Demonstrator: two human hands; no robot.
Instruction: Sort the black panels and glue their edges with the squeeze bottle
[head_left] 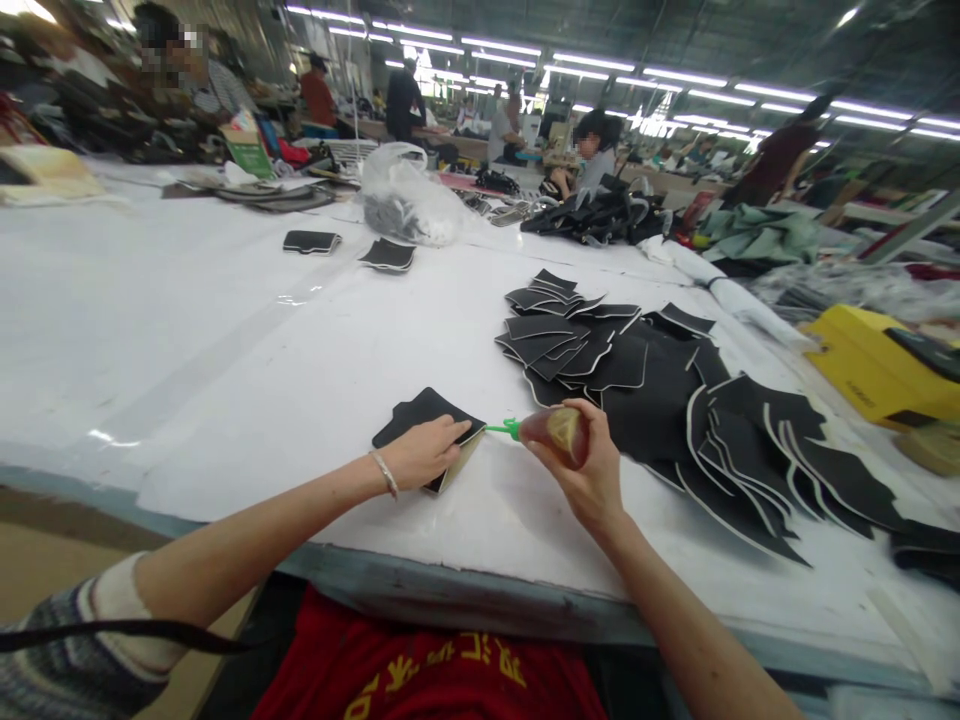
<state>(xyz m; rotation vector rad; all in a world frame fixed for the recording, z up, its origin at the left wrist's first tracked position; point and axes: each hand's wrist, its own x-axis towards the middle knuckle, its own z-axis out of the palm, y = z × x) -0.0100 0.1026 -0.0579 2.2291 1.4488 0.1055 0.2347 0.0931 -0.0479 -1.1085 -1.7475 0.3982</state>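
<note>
My left hand (426,455) rests over a black leather-like piece (426,408) with a pale underside, fingers stretched across its top and thumb near the front edge. Part of that underside shows below the fingers; the palm hides the rest. Wrapped in my right hand (589,475) is a squeeze bottle (551,432) of amber-brown liquid, tilted on its side. Its thin green nozzle (504,428) points left, with the tip at the piece's right corner.
A spread pile of black cut pieces (652,385) lies to the right. Two small black stacks (311,242) and a clear plastic bag (412,195) sit farther back on the white table (225,350). A yellow box (877,365) stands at right. Several people work in the background.
</note>
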